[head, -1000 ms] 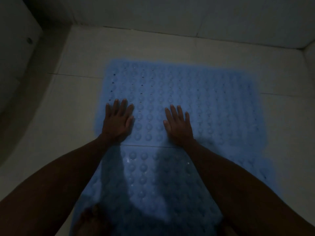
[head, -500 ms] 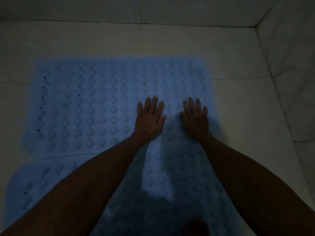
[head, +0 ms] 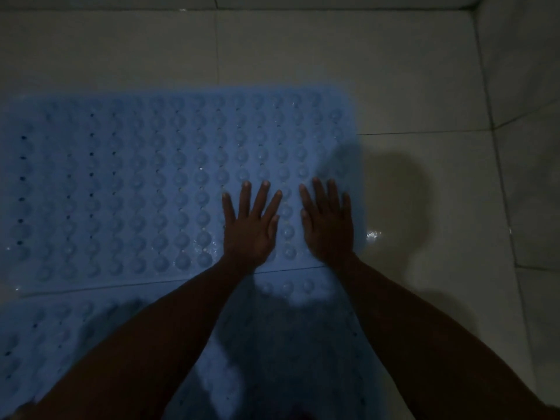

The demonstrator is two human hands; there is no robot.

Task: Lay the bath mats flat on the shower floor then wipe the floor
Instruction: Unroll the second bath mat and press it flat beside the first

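Two pale blue bath mats with raised bumps and small holes lie flat on the white tiled shower floor [head: 303,56]. The far mat [head: 136,189] fills the left and middle of the view. The near mat [head: 288,344] butts against its front edge and is partly hidden under my arms. My left hand [head: 250,225] presses palm down with fingers spread on the far mat near its right end. My right hand [head: 328,222] lies flat beside it, close to the mat's right edge. Neither hand holds anything.
A wall or raised tiled ledge [head: 521,147] runs along the right side, and another wall [head: 272,1] along the far edge. A wet glint [head: 372,234] shows on the bare floor right of the mats. The light is dim.
Both hands have slid to the right along the far mat, from its left part to its right end, still pressed flat. The camera has turned right with them.
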